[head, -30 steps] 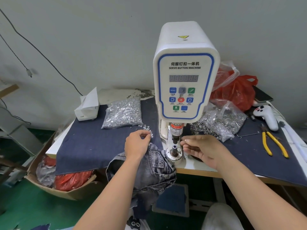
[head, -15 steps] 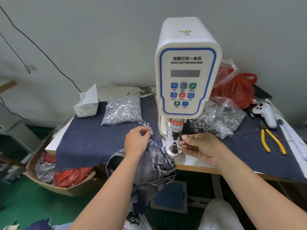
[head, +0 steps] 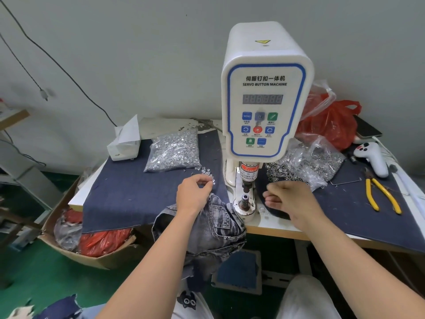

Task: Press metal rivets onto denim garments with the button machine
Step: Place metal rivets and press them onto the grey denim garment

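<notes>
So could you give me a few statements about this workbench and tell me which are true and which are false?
1. The yellow-handled pliers lie on the blue cloth to the right of the button machine. True.
2. The left hand is pressing a button on the machine's panel. False: it reaches to the small loose rivets on the cloth, left of the machine.
3. The denim garment hangs over the front edge of the table. True.
4. The right hand is holding the pliers. False: it is beside the machine's base, fingers loosely curled, apart from the pliers.
5. The bag of rivets left of the machine is red. False: it is clear, with silvery pieces inside.
</notes>
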`<state>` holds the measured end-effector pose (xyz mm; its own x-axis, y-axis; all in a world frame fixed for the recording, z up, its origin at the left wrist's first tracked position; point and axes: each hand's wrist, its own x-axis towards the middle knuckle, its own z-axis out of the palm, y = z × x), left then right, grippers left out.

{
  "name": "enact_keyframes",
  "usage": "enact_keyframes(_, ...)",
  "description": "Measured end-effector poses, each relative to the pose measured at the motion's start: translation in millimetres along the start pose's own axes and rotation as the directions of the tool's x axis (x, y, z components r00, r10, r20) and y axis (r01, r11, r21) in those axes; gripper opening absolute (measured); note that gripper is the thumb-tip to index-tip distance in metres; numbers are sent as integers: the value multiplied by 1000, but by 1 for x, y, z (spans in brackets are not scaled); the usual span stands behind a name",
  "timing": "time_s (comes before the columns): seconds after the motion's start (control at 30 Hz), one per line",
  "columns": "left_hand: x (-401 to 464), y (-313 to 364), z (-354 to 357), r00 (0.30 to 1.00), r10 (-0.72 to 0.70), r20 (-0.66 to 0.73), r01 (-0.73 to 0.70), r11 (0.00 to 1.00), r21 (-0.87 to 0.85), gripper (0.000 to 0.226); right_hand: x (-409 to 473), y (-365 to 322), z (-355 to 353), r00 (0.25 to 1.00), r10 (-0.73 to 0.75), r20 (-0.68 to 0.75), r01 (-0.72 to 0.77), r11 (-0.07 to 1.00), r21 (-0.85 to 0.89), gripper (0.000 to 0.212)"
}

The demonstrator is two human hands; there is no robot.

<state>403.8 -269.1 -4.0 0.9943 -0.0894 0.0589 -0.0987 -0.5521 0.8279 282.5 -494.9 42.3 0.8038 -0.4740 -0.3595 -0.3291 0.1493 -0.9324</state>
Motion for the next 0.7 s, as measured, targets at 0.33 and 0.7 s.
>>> enact_keyframes(0.33, 5, -6, 4, 1000, -11, -2, 11, 1000, 14, 18, 1, 5, -44, 901, -259, 348, 432, 457, -778, 15)
enact_keyframes(0.7, 5, -6, 5, 1000, -1, 19, 0, 998, 63, 13, -2, 33, -1, 801, -413, 432, 541, 193, -819, 11)
